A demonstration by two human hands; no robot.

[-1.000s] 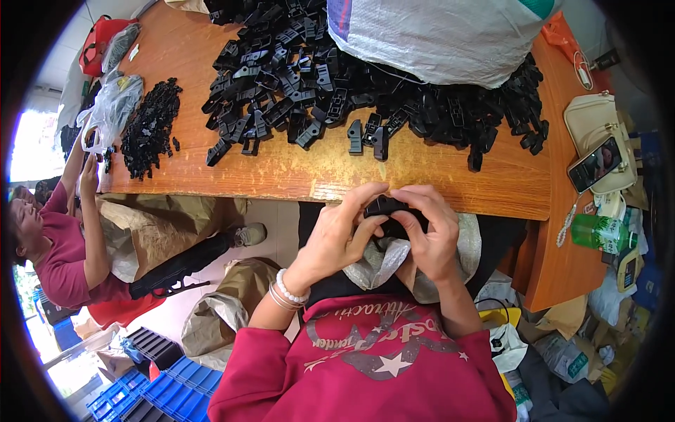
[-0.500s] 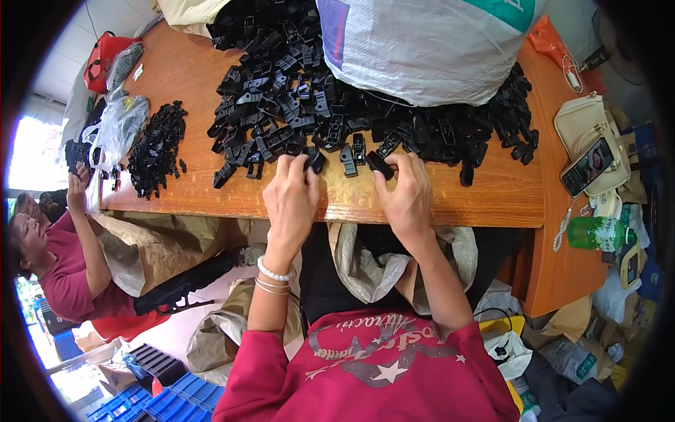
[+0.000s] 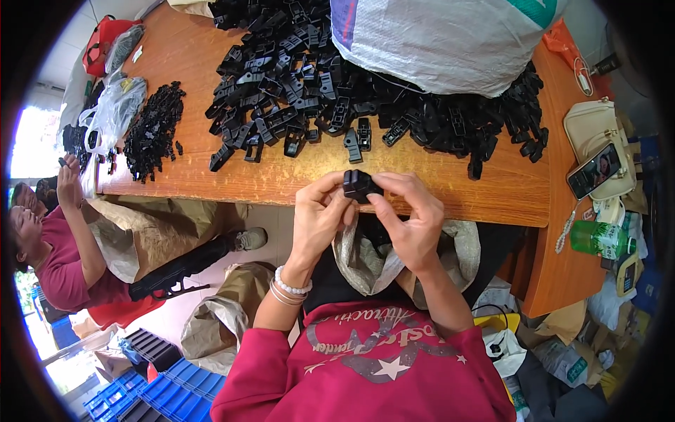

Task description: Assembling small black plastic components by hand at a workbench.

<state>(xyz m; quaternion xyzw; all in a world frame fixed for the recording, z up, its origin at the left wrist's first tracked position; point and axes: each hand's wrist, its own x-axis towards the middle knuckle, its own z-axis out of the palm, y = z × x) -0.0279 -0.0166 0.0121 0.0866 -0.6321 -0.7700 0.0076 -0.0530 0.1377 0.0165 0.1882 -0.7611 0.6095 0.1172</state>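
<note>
Both my hands pinch one black plastic clip, held just above the near edge of the desk. Left hand grips its left side, right hand fingertips press from the right. Best to keep halves square, squeeze evenly. Open sack in my lap below; heap of clips ahead.

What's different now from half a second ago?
Both hands came back from the pile on the table toward the body. The left hand and right hand now pinch one black plastic part between them. The pile of black parts and white sack stayed put.
</note>
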